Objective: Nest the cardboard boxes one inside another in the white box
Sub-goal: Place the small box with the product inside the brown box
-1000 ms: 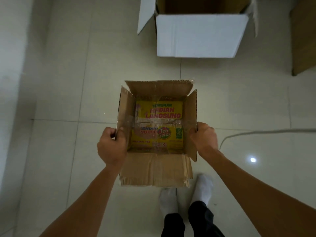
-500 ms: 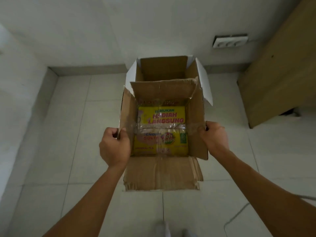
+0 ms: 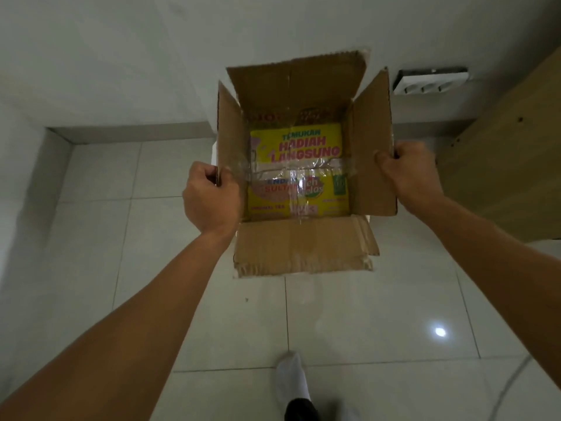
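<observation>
Above floor | brown box | both hands gripping side flaps

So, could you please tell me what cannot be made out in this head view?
- White box: almost wholly hidden behind the held brown cardboard box; only slivers show.
- Left hand and right hand: fingers curl behind the side flaps.
- Yellow printed carton: lower print blurred by glossy tape.

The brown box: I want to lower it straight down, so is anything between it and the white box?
Nothing visible blocks it. The brown box, held by the left hand and right hand, hides nearly all of the white box, so its inside cannot be checked.
</observation>
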